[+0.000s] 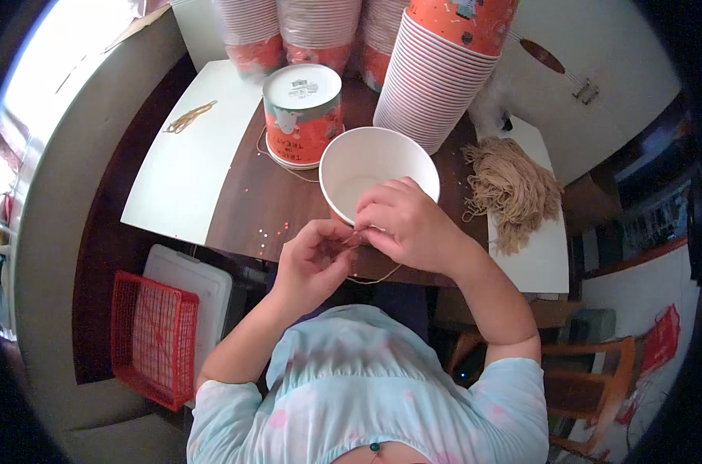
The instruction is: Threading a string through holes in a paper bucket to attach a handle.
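Observation:
A white-lined paper bucket [378, 166] stands upright at the table's near edge, its mouth facing up. At its near rim my left hand [318, 259] and my right hand [405, 224] meet, thumbs and fingers pinched together on a thin tan cord [378, 278]. A loop of that cord hangs below my fingertips, in front of the bucket. Exactly how the cord meets the bucket wall is hidden by my fingers. Behind and to the left, an orange and green paper bucket [303, 124] sits upside down, with tan cord lying around its base.
A tall leaning stack of nested buckets [436, 81] stands behind, with plastic-wrapped stacks [320, 31] farther back. A bundle of tan cords [513, 189] lies at the right, and a few cords [190, 116] at the left. Below left is a red plastic basket [154, 336]; a wooden chair [591, 379] stands lower right.

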The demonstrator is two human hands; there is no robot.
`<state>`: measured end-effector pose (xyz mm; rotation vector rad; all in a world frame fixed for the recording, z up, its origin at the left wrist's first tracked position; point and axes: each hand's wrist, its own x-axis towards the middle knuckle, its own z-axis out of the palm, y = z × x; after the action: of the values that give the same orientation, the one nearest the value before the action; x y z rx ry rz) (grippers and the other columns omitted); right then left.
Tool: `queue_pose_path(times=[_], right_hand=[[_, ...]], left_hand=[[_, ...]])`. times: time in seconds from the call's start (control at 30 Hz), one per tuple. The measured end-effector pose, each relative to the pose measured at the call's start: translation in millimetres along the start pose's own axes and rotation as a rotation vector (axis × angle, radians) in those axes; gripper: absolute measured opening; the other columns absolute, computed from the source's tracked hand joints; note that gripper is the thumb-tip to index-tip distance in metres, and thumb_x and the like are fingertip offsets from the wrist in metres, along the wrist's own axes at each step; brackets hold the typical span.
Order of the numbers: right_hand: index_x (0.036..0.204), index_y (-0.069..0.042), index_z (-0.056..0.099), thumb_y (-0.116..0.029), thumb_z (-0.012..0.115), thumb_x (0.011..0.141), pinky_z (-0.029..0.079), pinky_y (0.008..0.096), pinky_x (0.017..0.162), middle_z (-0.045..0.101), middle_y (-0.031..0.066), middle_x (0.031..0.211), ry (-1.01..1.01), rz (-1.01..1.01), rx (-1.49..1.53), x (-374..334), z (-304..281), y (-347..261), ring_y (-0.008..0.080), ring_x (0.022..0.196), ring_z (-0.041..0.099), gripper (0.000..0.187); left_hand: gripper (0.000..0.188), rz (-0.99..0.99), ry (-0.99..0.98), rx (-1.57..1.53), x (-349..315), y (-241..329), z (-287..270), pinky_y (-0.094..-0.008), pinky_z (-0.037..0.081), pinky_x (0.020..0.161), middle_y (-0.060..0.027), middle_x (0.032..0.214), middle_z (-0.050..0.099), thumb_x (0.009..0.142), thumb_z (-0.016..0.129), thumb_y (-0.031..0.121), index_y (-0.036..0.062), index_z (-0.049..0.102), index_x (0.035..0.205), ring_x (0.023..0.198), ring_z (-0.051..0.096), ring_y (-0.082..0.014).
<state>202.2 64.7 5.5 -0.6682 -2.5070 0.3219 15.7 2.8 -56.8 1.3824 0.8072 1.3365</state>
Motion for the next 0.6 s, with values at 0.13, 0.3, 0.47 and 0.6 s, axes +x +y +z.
queue_pose_path(times=[0.13, 0.3, 0.47, 0.6], right_hand=[[0.082, -0.007, 0.060, -0.009, 0.071, 0.071, 0.042, 0.0377, 0.071, 0.057, 0.0053, 0.083, 0.123, 0.033, -0.291, -7.9, 5.2, -28.9, 0.0234, 0.076, 0.056, 0.016], [0.083, -0.006, 0.057, -0.005, 0.070, 0.073, 0.045, 0.0370, 0.064, 0.055, 0.0079, 0.080, 0.134, 0.163, -0.345, -34.2, 39.3, -48.1, 0.0252, 0.071, 0.057, 0.017], [0.094, -0.005, 0.059, -0.008, 0.066, 0.080, 0.048, 0.0355, 0.054, 0.057, 0.0072, 0.085, 0.495, 0.292, -0.305, -43.4, 85.3, -39.0, 0.0249, 0.062, 0.058, 0.016], [0.098, -0.005, 0.061, -0.007, 0.064, 0.081, 0.050, 0.0372, 0.059, 0.060, 0.0084, 0.088, 0.525, 0.366, -0.311, -37.0, 99.0, -31.7, 0.0270, 0.067, 0.062, 0.017]], left_hand=[[0.029, -0.009, 0.038, 0.161, -3.5, 2.2, 0.8, -0.0241, 0.052, 0.070, -0.0072, 0.097, 0.064, 0.081, 0.064, -0.006, -0.0001, 0.055, 0.108, 0.086, 0.062, -0.0108], [0.026, 0.295, 0.123, 0.687, -5.0, -7.0, 1.3, -0.0236, 0.050, 0.061, -0.0075, 0.088, 0.064, 0.079, 0.067, -0.004, 0.0006, 0.059, 0.103, 0.073, 0.060, -0.0107], [0.025, 0.529, 0.226, 0.874, -7.7, -17.8, 7.6, -0.0252, 0.050, 0.060, -0.0095, 0.086, 0.064, 0.078, 0.069, -0.003, 0.0003, 0.059, 0.101, 0.066, 0.060, -0.0130], [0.016, -0.100, 0.397, -0.004, -6.5, -14.5, 19.6, -0.0203, 0.050, 0.065, -0.0045, 0.087, 0.063, 0.085, 0.066, 0.000, -0.0014, 0.056, 0.097, 0.073, 0.059, -0.0060]])
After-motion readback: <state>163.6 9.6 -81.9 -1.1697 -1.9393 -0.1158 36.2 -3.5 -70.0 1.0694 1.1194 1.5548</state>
